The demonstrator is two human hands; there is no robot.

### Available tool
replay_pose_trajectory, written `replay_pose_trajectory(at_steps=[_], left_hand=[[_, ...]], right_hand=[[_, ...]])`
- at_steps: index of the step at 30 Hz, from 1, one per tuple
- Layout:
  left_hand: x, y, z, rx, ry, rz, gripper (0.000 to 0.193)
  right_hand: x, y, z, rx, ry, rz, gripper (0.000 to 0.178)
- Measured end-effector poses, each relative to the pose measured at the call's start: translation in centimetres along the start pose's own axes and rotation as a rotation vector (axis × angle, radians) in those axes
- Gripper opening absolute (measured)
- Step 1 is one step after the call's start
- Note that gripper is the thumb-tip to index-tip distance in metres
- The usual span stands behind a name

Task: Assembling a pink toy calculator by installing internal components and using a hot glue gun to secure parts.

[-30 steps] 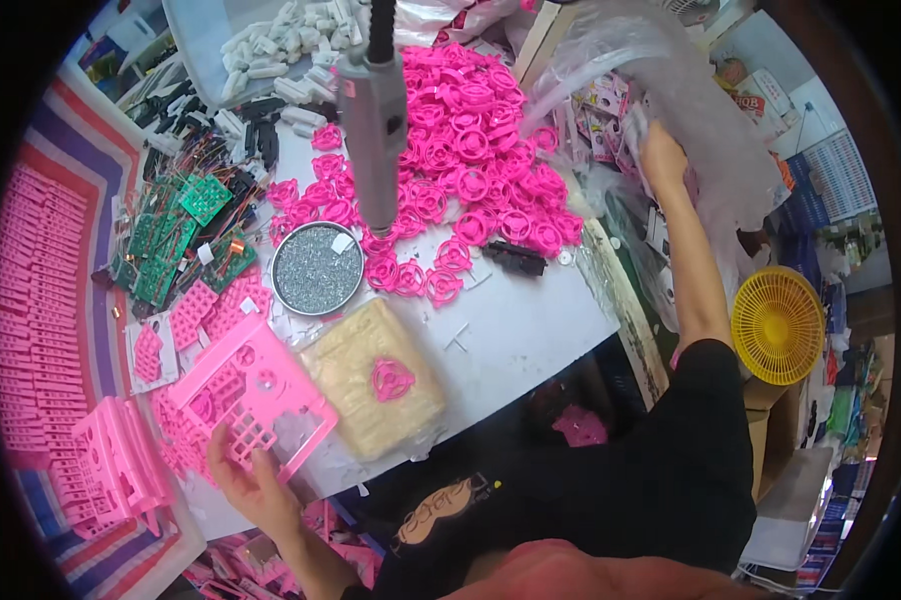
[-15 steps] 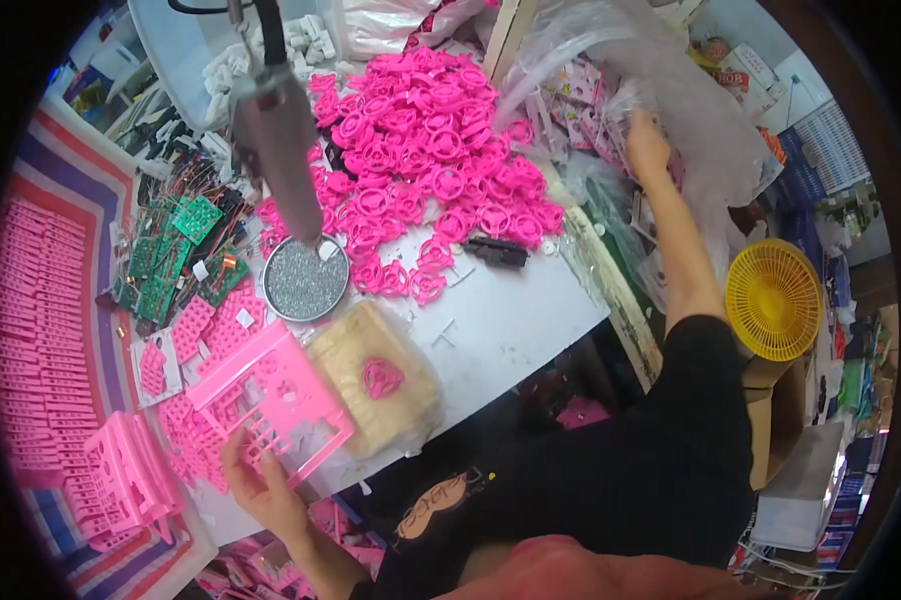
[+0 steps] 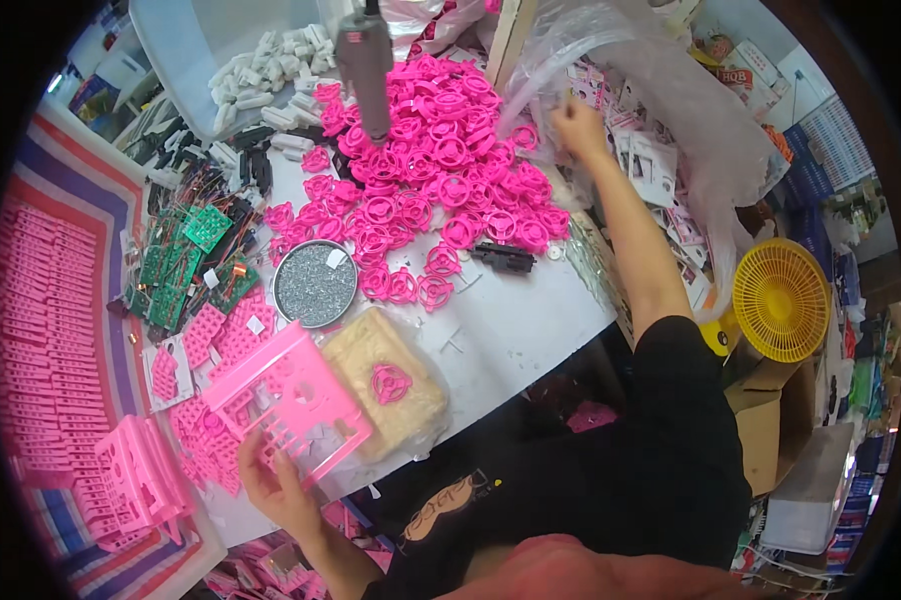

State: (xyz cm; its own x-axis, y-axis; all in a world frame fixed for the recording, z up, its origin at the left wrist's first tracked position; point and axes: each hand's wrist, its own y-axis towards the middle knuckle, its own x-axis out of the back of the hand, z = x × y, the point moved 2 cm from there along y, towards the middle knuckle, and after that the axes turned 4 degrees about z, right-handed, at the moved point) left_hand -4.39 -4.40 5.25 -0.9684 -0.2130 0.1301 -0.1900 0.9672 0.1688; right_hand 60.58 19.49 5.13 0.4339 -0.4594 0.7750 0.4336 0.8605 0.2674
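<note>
Two bare hands work at opposite ends of a cluttered white table (image 3: 531, 330). At lower left of the frame the left hand (image 3: 276, 490) has its fingers closed on the near edge of a pink slotted plastic frame (image 3: 291, 400), which lies tilted on the table, just beside a tan pad in a clear wrapper (image 3: 386, 390) that carries a single pink ring part (image 3: 391, 380). At upper right the right hand (image 3: 579, 128) reaches far out to the edge of a big heap of pink ring parts (image 3: 431, 180), against a clear plastic bag (image 3: 631, 70); its fingers look curled, but whether they grasp anything I cannot tell — they are too small and partly hidden by the film. A grey hanging power tool (image 3: 364, 60) dangles over the heap at top centre. Between the heap and the frame sits a round tin of silvery small bits (image 3: 316, 283). Left of it lie green circuit boards (image 3: 186, 260), and stacked pink parts (image 3: 51, 320) fill the far left. A small black part (image 3: 504, 257) lies just below the heap — a yellow round fan grille (image 3: 781, 300) stands at the right, off the table.
</note>
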Motion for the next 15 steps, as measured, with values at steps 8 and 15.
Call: replay_pose_trajectory(at_steps=[8, 15], left_hand=[[-0.7, -1.2, -0.1, 0.033, -0.070, -0.110, 0.041], [-11.6, -0.9, -2.2, -0.268, 0.146, 0.316, 0.048]], right_hand=[[9.0, -9.3, 0.0, -0.066, 1.237, 0.125, 0.018], [4.9, -26.2, 24.2, 0.509, 0.515, 0.876, 0.022]])
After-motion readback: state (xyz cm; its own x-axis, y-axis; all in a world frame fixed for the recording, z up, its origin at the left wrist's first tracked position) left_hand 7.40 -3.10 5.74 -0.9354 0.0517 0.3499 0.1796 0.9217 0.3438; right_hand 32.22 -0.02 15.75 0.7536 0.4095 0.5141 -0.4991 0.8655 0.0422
